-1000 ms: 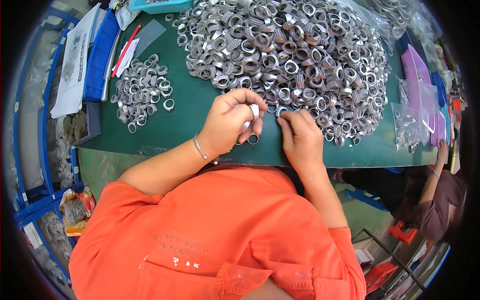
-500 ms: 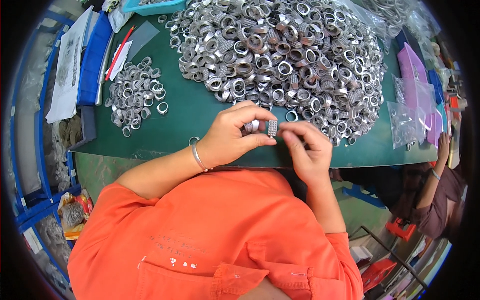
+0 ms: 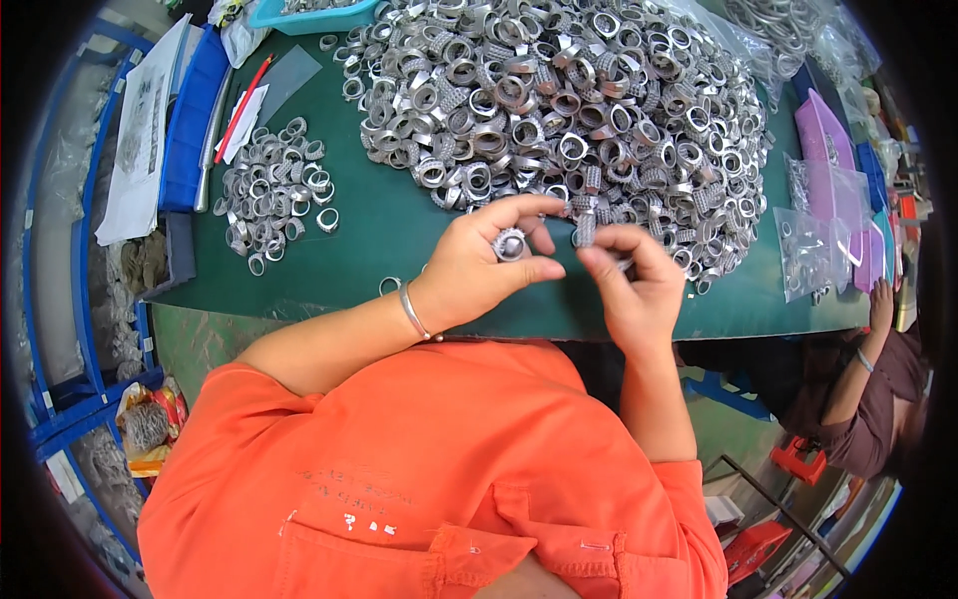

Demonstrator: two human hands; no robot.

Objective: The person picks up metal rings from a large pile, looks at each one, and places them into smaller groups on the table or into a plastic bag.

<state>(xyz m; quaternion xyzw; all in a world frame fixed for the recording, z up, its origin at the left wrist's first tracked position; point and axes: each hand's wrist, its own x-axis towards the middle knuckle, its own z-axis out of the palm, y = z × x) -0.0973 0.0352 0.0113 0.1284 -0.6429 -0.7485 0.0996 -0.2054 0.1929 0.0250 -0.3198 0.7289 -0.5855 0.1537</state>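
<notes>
My left hand (image 3: 464, 260) is above the table's near side, thumb and forefinger apart at the tips. A silver ring (image 3: 509, 246) sits within that hand, by the curled fingers. Facing it, my right hand (image 3: 639, 280) pinches another studded silver ring (image 3: 585, 228) between thumb and forefinger. Something small and metallic also shows under the right forefinger, too hidden to make out. Just beyond both hands rises a large heap of silver rings (image 3: 559, 120). A smaller pile of rings (image 3: 274, 190) lies to the left on the green table (image 3: 369, 250).
At the left are a red pencil (image 3: 242, 108), a blue tray (image 3: 190, 120) and printed papers (image 3: 143, 130). A light-blue basket (image 3: 314, 18) stands at the back. Clear plastic bags (image 3: 808, 250) and a pink bin (image 3: 823, 135) are on the right, near another person's arm (image 3: 858, 369).
My hands have moved apart slightly. The studded ring that was at my left fingertips is now in my right hand's pinch, and the left thumb and forefinger have opened.
</notes>
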